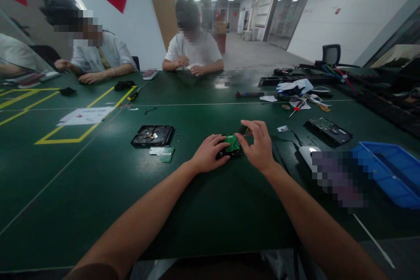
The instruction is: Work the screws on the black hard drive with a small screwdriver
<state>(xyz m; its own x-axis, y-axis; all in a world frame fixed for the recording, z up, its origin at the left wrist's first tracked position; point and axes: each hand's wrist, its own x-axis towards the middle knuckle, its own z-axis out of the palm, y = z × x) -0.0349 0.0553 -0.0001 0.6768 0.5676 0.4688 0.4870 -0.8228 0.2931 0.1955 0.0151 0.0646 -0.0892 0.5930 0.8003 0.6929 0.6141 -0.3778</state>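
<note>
A black hard drive [232, 154] with its green circuit board [231, 142] facing up lies on the table in front of me. My left hand [210, 153] grips its left side, fingers over the top and the thumb along the near edge. Between the thumb and fingers of my right hand [257, 144] is the short dark handle of a screwdriver [243, 129], held above the drive's right side. Its tip is hidden. To the left lie another hard drive [153, 134], a loose circuit board [167, 154] and a few tiny screws.
On the right are another hard drive [329, 131], a blue plastic tray [390, 173], a white device [310, 155] with a cable, and a red screwdriver [297, 107]. A yellow-black screwdriver [134, 93] and paper [85, 116] lie far left. Several people sit across the table.
</note>
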